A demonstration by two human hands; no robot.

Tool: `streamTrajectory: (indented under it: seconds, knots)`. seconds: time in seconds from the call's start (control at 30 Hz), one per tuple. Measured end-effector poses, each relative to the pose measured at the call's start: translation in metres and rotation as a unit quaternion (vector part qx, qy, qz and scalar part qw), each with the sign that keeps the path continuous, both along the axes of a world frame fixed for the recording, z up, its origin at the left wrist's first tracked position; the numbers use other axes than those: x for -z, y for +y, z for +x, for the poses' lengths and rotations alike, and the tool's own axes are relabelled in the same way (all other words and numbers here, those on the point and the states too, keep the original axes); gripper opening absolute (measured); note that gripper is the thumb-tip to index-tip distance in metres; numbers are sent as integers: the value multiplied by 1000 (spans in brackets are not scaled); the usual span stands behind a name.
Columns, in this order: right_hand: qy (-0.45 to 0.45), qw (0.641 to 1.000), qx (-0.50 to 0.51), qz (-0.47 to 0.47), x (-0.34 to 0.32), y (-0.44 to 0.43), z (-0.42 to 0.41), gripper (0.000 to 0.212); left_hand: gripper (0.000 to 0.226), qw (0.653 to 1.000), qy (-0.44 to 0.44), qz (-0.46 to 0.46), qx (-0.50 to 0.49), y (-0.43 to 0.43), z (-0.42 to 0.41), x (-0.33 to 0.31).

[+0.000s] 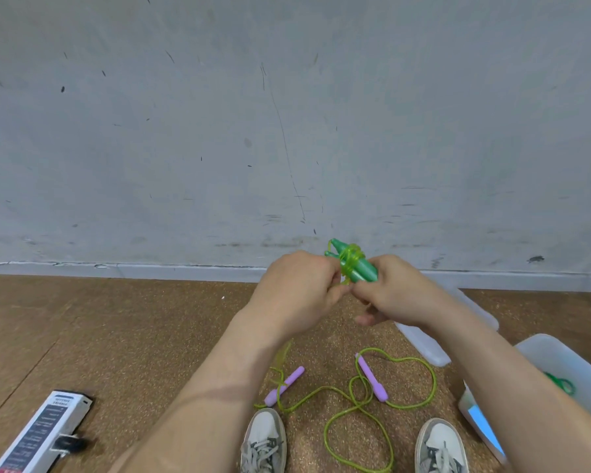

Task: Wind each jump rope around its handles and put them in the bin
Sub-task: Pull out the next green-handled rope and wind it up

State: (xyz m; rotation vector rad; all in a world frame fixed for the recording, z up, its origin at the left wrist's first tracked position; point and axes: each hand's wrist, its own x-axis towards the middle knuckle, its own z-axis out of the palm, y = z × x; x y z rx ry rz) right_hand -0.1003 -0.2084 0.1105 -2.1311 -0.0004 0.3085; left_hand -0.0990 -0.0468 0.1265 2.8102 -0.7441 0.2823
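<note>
Head view: right hand point(393, 288) grips the green handles point(362, 268); left hand point(297, 285), touching it, pinches the green rope point(350, 256) wound above that grip. A purple-handled rope point(365, 401) lies below.

Both forearms were bare and reached forward, converging at centre. The left hand point(297, 290) showed its back, with fingers curled and pinching the wound cord of the green jump rope point(354, 264). The right hand point(388, 288) gripped the same bundle at the handles' near end. The fingertips of the two hands were close together, but contact could not be confirmed.
</note>
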Motion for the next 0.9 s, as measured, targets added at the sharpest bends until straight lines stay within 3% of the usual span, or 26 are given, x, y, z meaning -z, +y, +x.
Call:
streamTrajectory:
  seconds: [0.07,0.13,0.37,0.5,0.6,0.7,0.8,0.9]
  knots:
    - [-37,986,-32,-157,3,1,1,10,20,1000,13,5,24,-2,-2,0]
    - [-46,965,-51,-251,3,2,2,10,18,998,34,-13,49,-6,-4,-2]
    - [-66,916,-133,-373,-1,11,-4,18,14,984,95,-148,0,7,5,-9]
    - [-71,885,-236,-395,-9,14,-16,25,16,948,242,-203,21,19,8,-8]
    - [-52,907,-283,-306,-12,15,-21,28,13,899,353,-255,45,27,11,-3]
    - [-7,957,-267,-114,-19,12,-23,27,31,829,433,-347,66,27,10,-2]
    - [30,973,-222,48,-25,8,-27,28,35,756,484,-438,50,17,9,1]
    - [28,973,-161,163,-25,7,-27,20,40,745,476,-467,15,8,14,13]
